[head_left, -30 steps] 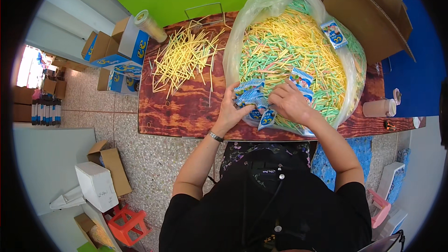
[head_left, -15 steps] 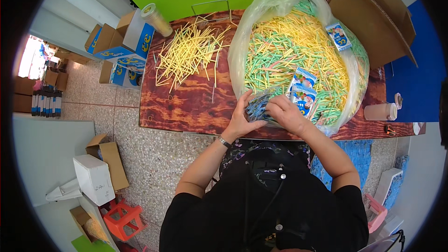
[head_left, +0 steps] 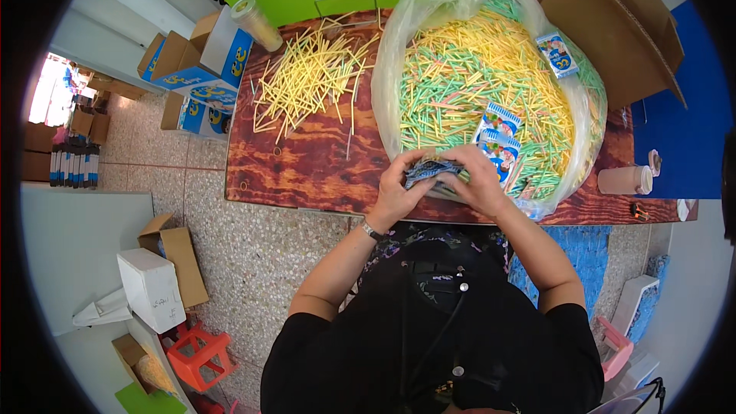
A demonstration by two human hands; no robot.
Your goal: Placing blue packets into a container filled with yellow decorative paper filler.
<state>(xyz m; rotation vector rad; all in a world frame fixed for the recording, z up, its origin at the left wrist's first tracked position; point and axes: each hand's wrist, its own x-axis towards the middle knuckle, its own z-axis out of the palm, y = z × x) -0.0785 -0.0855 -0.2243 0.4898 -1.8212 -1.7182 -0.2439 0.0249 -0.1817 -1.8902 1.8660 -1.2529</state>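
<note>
Just over the near edge of the big clear plastic bag (head_left: 392, 84), my left hand (head_left: 397, 190) is closed around a bunch of small blue plastic packets (head_left: 426, 172). My right hand (head_left: 479, 182) grips the other side of the bunch with bent fingers, which partly hide it. The bag is full of short yellow, green and pink sticks (head_left: 468, 69). Blue-and-white packets (head_left: 501, 119) lie on the sticks beside my right hand, overlapping one another. Another such packet (head_left: 556, 55) rests at the bag's right rim.
Long yellow sticks (head_left: 314, 80) lie in a loose pile on the wood-patterned table (head_left: 307, 176). Behind them stand a clear tub (head_left: 257, 23) and a wire frame (head_left: 345, 1). A pale bottle (head_left: 625, 181) is at right, cardboard (head_left: 613, 31) behind it. A red stool (head_left: 201, 356) stands on the floor at left.
My right hand has turned and wrapped round the packets' right side. The bunch now sits lower between both hands and looks more tightly gathered. The view has shifted slightly.
</note>
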